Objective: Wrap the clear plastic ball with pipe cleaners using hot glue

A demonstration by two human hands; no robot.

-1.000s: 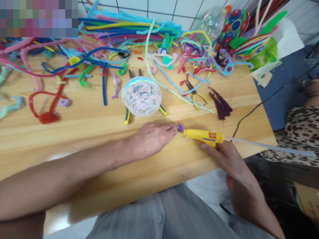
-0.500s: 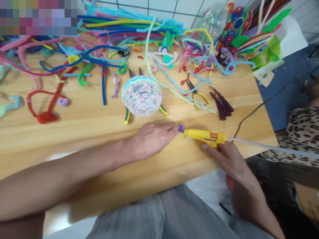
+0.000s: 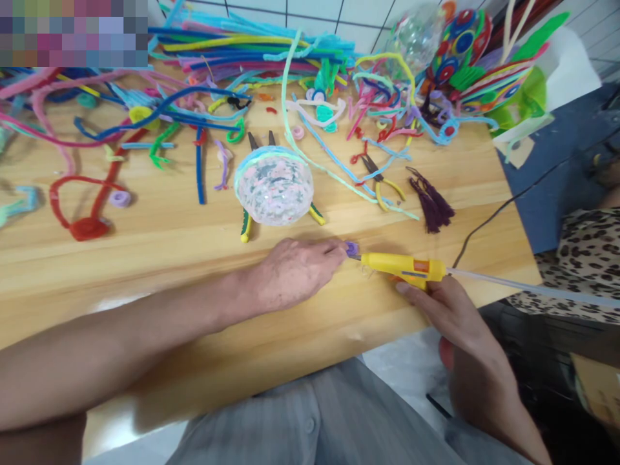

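My left hand [image 3: 300, 271] pinches a small purple coil [image 3: 352, 248], which looks like rolled pipe cleaner, just above the wooden table. My right hand [image 3: 443, 303] is wrapped round the handle of a yellow hot glue gun [image 3: 394, 265]. The gun's metal nozzle points left and is at the coil's lower edge; whether they touch I cannot tell. From the gun's rear a long clear glue stick [image 3: 513, 285] sticks out to the right. Beyond my left hand, a clear speckled ball [image 3: 275, 188] with a blue-green band rests over green-and-yellow-handled pliers [image 3: 246, 226].
Small yellow-handled pliers [image 3: 380, 184] and a dark purple tassel [image 3: 431, 203] lie at the right. Pipe cleaners [image 3: 261, 55] heap along the back. At the left lies a red pipe-cleaner piece [image 3: 90, 227]. A black cord [image 3: 489, 219] crosses the right edge. A person in leopard print [image 3: 588, 258] is alongside.
The glue gun and my right hand have shifted slightly to the right, drawing the nozzle back a little. My left hand keeps the purple coil in nearly the same place.
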